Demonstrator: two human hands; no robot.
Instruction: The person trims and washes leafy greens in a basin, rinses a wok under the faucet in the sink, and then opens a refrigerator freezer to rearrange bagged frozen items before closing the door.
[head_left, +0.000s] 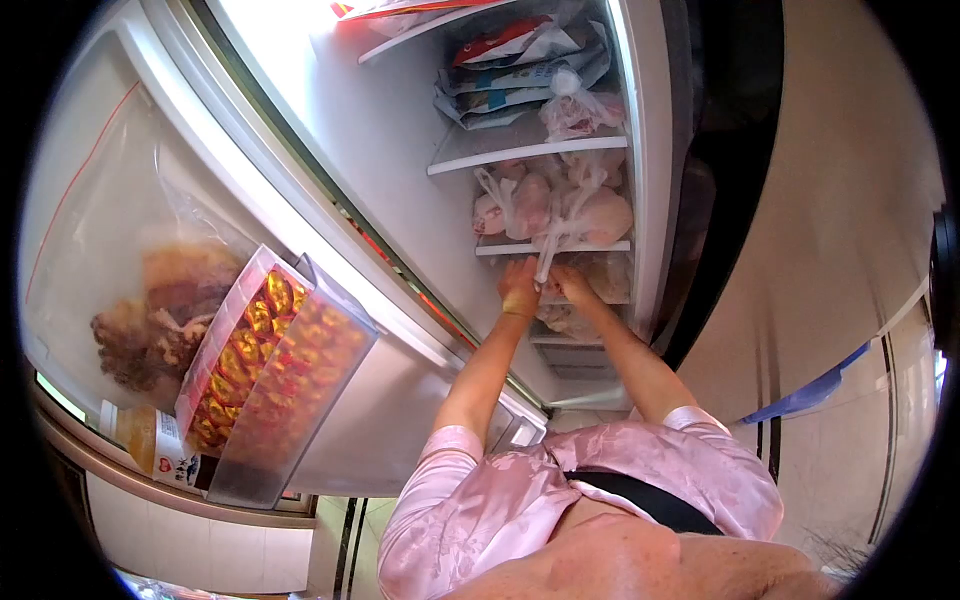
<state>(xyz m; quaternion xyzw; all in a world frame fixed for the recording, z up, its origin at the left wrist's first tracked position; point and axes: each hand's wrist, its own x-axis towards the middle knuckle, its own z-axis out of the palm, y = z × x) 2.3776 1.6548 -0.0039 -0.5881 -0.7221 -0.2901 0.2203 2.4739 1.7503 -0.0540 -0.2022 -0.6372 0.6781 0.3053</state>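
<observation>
A clear plastic bag point(590, 215) of pale, frozen-looking food lies on a middle shelf of the open freezer, its twisted end hanging over the shelf's front edge. My left hand point(519, 287) is at the left of that hanging end, fingers bent and closed near its tip. On the other side, my right hand point(570, 285) has its fingers curled in toward the same plastic. Fingertips of both hands are partly hidden, so the exact grip is unclear. Beside this bag sits another knotted bag point(515, 205) of pinkish food.
Packets point(520, 75) and a tied bag point(580, 112) fill the upper shelf. Below my hands are more bagged items point(568, 322). At left, the open door point(400, 410) carries a clear bin of gold-wrapped pieces point(245, 365), a jar point(160, 445) and a large bag point(160, 290).
</observation>
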